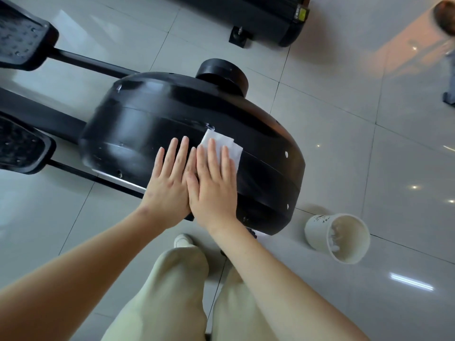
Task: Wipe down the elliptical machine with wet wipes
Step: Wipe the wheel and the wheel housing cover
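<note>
The elliptical machine's black rounded flywheel housing (152,119) fills the middle of the view. A white wet wipe (235,150) lies flat on its near side. My right hand (214,190) is spread flat on top of the wipe and presses it against the housing; only the wipe's far edge shows past my fingers. Beside it to the left, my left hand (170,183) lies flat on the bare housing with fingers apart and holds nothing. The two hands touch along their thumbs.
Two black foot pedals (22,38) (22,146) stick out at the left. A white paper tub (337,237) stands on the tiled floor to the right, with crumpled white bits inside. Another black machine (266,18) is at the top. My shoe (183,240) is below the housing.
</note>
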